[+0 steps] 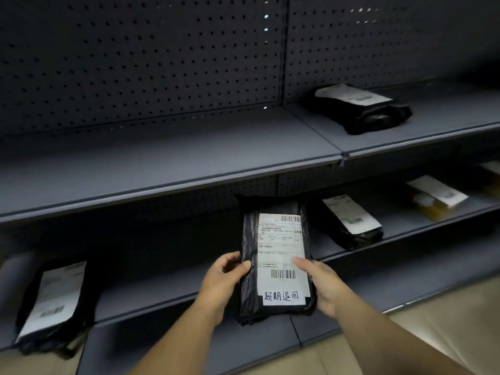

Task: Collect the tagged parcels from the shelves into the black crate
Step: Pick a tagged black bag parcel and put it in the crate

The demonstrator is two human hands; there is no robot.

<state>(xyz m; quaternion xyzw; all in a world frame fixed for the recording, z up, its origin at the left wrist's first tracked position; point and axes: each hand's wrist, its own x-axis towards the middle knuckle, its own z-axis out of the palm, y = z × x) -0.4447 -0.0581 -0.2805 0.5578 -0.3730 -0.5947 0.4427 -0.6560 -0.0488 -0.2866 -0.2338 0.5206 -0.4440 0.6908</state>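
A: Why is the flat black plastic-wrapped parcel with the white shipping label (276, 262) held face-up like that, clear of the shelving?

B: So the label can be read, I'd say. The left hand (224, 282) grips its left edge with the thumb curled over the front and the other fingers (230, 259) wrapped behind. The right hand (323, 286) holds the right edge the same way, its thumb lying across the label. Both hands are closed round it, and it hangs in front of the grey metal lower shelf (162, 290), touching nothing else.

A: And the strip at the bottom?

B: A white handwritten tag (282, 296) stuck along the label's lower edge. That looks like the mark that makes it one to collect.

A: Where's the black crate?

B: Not in view, so the parcel has yet to go in. It would have to be carried somewhere outside what the camera shows.

A: The others?

B: They lie flat with labels up, probably for quick checking. A black labelled parcel (50, 304) sits at the left of the lower shelf, another black labelled parcel (349, 221) just right of the held one, a yellowish parcel with a white label (437, 197) further right, and a black bagged parcel (357, 109) on the grey upper shelf (189, 152). Whether any carries a tag, I can't tell.
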